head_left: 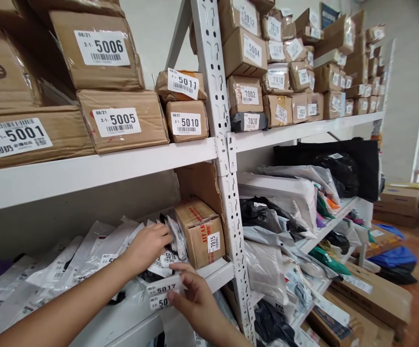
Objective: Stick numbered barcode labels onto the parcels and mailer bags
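On the lower shelf, my left hand (151, 245) reaches in among upright plastic parcel bags (102, 243). Its fingers are curled together at the top of a parcel bag with a 5016 label (169, 258); the fingertips are partly hidden. Just in front and lower, my right hand (196, 299) pinches a white strip of number labels (162, 289) between thumb and fingers. The upper label reads 5017; the thumb covers part of the one below. A taped cardboard box (201, 233) labelled 7015 stands right of both hands.
Labelled cardboard boxes (118, 123) fill the upper shelf (97, 171). A white perforated post (227, 193) rises close to my right hand. Bagged parcels (267, 270) crowd the shelves beyond it. Larger cartons (375, 294) and a blue bag (393, 258) lie at the lower right.
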A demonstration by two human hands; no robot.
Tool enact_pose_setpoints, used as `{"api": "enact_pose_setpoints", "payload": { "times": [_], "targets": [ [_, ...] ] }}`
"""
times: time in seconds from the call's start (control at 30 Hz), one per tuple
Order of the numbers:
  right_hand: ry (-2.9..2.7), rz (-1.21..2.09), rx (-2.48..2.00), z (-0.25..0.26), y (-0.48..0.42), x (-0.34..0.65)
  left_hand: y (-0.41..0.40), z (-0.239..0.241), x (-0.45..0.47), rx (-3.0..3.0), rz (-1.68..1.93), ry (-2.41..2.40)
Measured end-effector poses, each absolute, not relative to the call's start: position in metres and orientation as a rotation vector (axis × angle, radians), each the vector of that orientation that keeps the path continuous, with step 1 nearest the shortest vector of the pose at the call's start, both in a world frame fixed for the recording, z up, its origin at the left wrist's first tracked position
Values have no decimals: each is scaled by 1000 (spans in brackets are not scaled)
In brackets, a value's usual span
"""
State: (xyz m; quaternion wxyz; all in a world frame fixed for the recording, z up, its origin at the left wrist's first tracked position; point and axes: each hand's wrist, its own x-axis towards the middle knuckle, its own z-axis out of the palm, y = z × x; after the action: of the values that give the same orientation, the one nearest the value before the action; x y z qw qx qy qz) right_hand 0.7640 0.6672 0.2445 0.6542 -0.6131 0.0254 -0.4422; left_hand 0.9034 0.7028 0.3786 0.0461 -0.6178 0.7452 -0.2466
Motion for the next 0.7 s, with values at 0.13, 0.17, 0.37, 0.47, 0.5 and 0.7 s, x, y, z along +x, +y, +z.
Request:
{"api": "enact_pose_setpoints", "payload": {
  "times": [0.13,0.17,0.37,0.47,0.5,0.7],
  "targets": [
    [35,-1070,-1460,248,667,771,708,381,911,-1767,-647,2307],
    [53,-1069,-1521,250,667,770,709,382,913,-1724,-632,2328],
    [161,-980,-2038,268,666,758,709,380,920,-1502,-706,2386],
    [190,-934,-2075,272,664,758,706,372,923,-1338,-815,2379],
    [204,-919,-2068,272,663,757,706,369,923,-1287,-860,2377],
    [270,-882,-1974,275,662,753,709,358,927,-1146,-1048,2399]
  ]
}}
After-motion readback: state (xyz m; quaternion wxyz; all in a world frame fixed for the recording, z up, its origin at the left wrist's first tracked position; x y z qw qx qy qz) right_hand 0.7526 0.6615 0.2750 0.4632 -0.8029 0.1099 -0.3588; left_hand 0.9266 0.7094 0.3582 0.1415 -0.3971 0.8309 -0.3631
